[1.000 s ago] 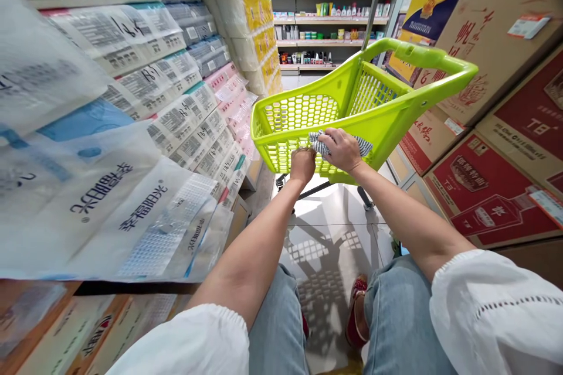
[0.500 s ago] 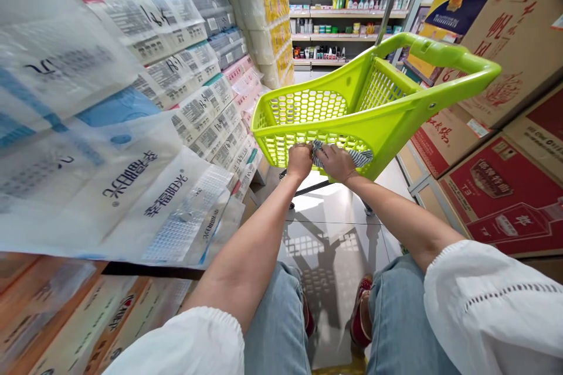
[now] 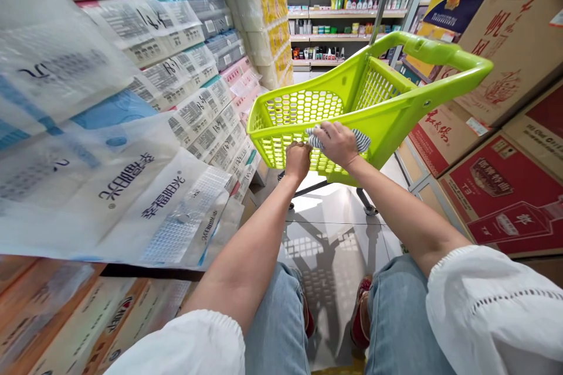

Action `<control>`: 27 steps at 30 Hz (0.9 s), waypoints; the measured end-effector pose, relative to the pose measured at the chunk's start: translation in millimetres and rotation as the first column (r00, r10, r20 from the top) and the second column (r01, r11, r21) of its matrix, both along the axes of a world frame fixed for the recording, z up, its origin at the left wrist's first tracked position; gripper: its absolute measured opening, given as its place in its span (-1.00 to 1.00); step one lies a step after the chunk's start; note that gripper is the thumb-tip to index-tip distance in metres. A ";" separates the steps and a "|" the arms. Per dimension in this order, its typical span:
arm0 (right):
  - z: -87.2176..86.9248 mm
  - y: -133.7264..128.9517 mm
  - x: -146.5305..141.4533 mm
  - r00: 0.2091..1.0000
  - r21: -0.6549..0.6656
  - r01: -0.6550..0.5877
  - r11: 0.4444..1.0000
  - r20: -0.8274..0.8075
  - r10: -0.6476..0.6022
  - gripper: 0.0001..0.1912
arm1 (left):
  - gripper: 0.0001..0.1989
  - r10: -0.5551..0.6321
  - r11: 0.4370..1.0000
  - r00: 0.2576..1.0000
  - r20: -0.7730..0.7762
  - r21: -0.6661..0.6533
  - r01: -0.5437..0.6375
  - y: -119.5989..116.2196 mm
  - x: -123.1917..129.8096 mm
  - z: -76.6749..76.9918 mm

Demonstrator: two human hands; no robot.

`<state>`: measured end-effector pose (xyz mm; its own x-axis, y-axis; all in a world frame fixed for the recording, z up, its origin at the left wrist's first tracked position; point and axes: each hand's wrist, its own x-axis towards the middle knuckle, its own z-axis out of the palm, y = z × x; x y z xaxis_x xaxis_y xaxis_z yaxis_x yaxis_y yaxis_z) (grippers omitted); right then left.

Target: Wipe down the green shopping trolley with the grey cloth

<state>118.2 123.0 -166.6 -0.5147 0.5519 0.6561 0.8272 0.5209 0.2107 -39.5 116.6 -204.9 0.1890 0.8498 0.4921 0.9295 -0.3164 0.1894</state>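
In front of me stands a lime-green shopping cart [image 3: 396, 108] with a lattice basket. My left hand [image 3: 298, 162] is closed against the near lattice side, its fingers hooked at the mesh as far as I can see. Just right of it, my right hand [image 3: 336, 143] presses a grey-and-white striped cloth [image 3: 362, 140] onto that side, close under the upper solid band. The cloth sticks out on both sides of the hand. Part of it is hidden under my palm.
Plastic-wrapped paper packs [image 3: 162, 199] are piled along the left. Red and brown cartons [image 3: 497, 187] line the right. Shelves with bottles and jars [image 3: 352, 9] stand at the back. The cart's caster [image 3: 370, 210] rests on the tiled floor [image 3: 328, 246].
My right hand has moved up and slightly right with the striped cloth, away from my left hand. My left hand stays at the lattice. The cart appears shifted slightly left.
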 end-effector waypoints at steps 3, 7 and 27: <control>0.2 3.1 0.9 0.997 -0.002 0.036 0.999 -0.071 -0.037 -0.66 | -0.70 -0.015 1.000 1.000 0.010 0.004 0.015 1.6 -0.1 -0.1; -28.3 3.3 -0.5 0.999 -0.075 0.041 0.996 -0.017 -0.042 -0.64 | -0.73 -0.015 1.000 1.000 -0.016 -0.004 0.015 5.2 -1.4 0.4; 7.3 7.6 1.5 0.994 0.039 0.097 0.995 -0.057 -0.095 -0.65 | -0.69 -0.056 0.995 0.998 0.013 0.086 0.055 11.7 -3.6 -8.1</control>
<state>119.7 130.6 -159.3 -0.4232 0.5690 0.7051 0.8839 0.4302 0.1834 -43.1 128.3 -213.0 0.2267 0.7929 0.5656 0.9072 -0.3832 0.1736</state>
